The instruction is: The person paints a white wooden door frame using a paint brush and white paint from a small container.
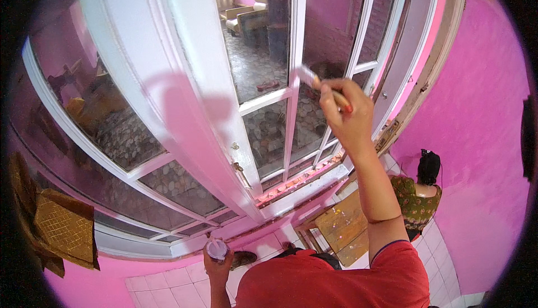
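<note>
My right hand (352, 114) is raised and closed around the handle of a paintbrush (307, 76). Its pale bristles point up and left, at or very close to a white upright bar of the window frame (297, 33). Whether they touch the bar I cannot tell. Low down, near my body, my left hand (217, 266) grips a small clear cup (216, 248) with pale, whitish-lilac contents. Behind the brush are the glass panes, and a metal latch (240, 169) sits on the frame's lower left part.
A paint-spotted wooden stool or small table (343, 227) stands below my right arm. Beyond it, a person (416, 201) in a patterned green top is beside the pink wall (471, 106). Brown patterned cloth (64, 227) hangs at far left. White tiles (168, 280) cover the floor.
</note>
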`<state>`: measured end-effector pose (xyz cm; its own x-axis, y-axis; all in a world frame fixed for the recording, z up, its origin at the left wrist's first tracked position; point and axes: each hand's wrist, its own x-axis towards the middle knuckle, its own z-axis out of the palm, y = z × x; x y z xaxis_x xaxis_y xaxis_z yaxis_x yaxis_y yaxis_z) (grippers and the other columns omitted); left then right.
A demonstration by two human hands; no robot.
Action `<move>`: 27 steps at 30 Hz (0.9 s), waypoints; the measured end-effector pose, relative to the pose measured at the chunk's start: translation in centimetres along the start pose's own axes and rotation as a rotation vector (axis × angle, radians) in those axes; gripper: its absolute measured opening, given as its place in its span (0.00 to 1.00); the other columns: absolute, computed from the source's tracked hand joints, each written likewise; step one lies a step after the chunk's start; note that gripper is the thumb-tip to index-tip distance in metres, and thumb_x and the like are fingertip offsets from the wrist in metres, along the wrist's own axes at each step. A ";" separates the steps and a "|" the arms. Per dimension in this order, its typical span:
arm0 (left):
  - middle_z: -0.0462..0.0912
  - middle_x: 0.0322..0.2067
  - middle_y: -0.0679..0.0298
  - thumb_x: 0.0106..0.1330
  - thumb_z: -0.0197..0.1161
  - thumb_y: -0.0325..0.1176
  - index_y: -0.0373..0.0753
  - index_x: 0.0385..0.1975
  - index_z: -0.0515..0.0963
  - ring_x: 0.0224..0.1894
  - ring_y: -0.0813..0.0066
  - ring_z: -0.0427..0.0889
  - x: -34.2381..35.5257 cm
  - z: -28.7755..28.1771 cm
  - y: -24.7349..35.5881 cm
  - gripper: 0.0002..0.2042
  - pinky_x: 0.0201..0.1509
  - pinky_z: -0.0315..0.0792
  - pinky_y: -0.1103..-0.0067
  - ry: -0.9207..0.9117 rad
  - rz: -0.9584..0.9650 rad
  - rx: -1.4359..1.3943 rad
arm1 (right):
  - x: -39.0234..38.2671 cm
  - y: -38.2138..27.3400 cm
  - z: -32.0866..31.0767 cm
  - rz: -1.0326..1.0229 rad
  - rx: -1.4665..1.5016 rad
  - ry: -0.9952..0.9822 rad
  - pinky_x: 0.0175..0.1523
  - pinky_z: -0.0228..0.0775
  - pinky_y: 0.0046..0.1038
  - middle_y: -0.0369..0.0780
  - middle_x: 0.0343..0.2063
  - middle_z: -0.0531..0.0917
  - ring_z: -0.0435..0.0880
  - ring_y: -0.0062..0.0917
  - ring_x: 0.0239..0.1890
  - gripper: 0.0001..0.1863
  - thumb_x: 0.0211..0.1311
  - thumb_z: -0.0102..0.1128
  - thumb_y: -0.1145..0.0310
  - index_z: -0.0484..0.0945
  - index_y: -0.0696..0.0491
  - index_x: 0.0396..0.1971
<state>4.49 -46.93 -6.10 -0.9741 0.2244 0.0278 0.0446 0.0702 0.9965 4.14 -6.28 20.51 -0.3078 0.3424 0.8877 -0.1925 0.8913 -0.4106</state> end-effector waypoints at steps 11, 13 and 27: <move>0.79 0.49 0.59 0.54 0.74 0.24 0.34 0.57 0.67 0.50 0.71 0.79 -0.5 -0.8 -1.7 0.31 0.56 0.73 0.74 -0.003 0.008 0.044 | 0.7 -0.5 0.0 0.015 0.114 0.068 0.32 0.71 0.25 0.41 0.27 0.82 0.82 0.24 0.26 0.06 0.63 0.62 0.73 0.81 0.59 0.36; 0.79 0.49 0.59 0.54 0.74 0.24 0.34 0.57 0.67 0.50 0.71 0.79 -0.5 -0.7 -2.0 0.30 0.56 0.73 0.74 0.005 0.002 0.032 | 0.5 -1.4 -0.3 0.040 0.154 0.076 0.32 0.72 0.23 0.39 0.27 0.82 0.82 0.21 0.27 0.06 0.65 0.62 0.73 0.81 0.59 0.37; 0.79 0.47 0.59 0.52 0.76 0.26 0.34 0.54 0.67 0.46 0.68 0.81 -1.4 -1.1 -3.1 0.31 0.54 0.75 0.72 -0.013 -0.005 0.158 | -4.0 -4.1 0.6 0.314 0.675 -0.047 0.39 0.79 0.23 0.42 0.33 0.81 0.85 0.24 0.33 0.09 0.68 0.59 0.72 0.80 0.62 0.41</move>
<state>5.47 -48.51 -9.15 -0.9716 0.2357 0.0210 0.0753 0.2235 0.9718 5.59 -11.52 18.51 -0.4792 0.5245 0.7037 -0.6144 0.3721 -0.6957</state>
